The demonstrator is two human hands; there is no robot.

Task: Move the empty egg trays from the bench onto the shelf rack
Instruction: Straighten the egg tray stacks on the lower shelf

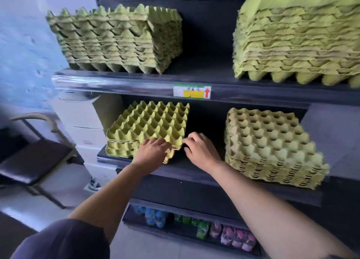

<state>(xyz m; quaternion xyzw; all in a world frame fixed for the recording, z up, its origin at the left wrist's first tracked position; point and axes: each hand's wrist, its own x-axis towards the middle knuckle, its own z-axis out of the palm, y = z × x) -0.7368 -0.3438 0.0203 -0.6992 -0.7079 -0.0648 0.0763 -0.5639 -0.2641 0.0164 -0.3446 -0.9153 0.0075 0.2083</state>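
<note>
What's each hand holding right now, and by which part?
Left hand grips the near right corner of the top yellow-green pulp egg tray on the lower-left stack. Right hand touches that corner's edge; a grip cannot be told.

The egg trays point(150, 126) under the left hand point(153, 151) look like moulded paper pulp, matt and rough, with ragged edges. The stack of trays point(272, 147) just right of the right hand point(200, 149) has the same fibrous, dull finish. The shelf rack point(136, 83) above both hands is dark and smooth, its front rail glossy. The price label point(191, 90) on that rail looks like printed paper.
</note>
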